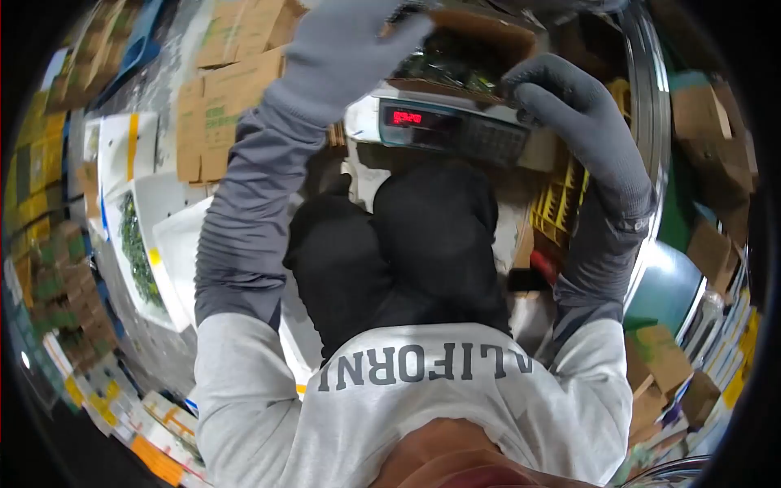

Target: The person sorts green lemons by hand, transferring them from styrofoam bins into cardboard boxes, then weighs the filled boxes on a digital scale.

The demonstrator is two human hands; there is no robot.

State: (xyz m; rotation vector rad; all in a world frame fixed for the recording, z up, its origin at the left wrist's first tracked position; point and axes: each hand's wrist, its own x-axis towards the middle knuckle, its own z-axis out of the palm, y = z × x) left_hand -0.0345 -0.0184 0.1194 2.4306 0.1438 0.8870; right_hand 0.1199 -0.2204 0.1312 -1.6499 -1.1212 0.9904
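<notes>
An open cardboard carton (521, 37) holds dark green items in shiny clear wrapping. It rests on a scale (451, 134) with a red lit display. My left hand (350, 53), in a grey glove, is over the carton's left side, thumb spread from the fingers; the fingertips are cut off by the top edge. At the carton's right corner, my right hand (565, 102), also gloved, has its fingers curled in toward the thumb. A small dark thing shows at its fingertips, too unclear to name.
Cardboard boxes (232, 102) are stacked at the left. A white foam box (171, 285) with greens stands beyond my left arm. A yellow crate (560, 203) is below my right hand, with a metal rail (651, 98) beyond it. More cartons (704, 154) lie at the right.
</notes>
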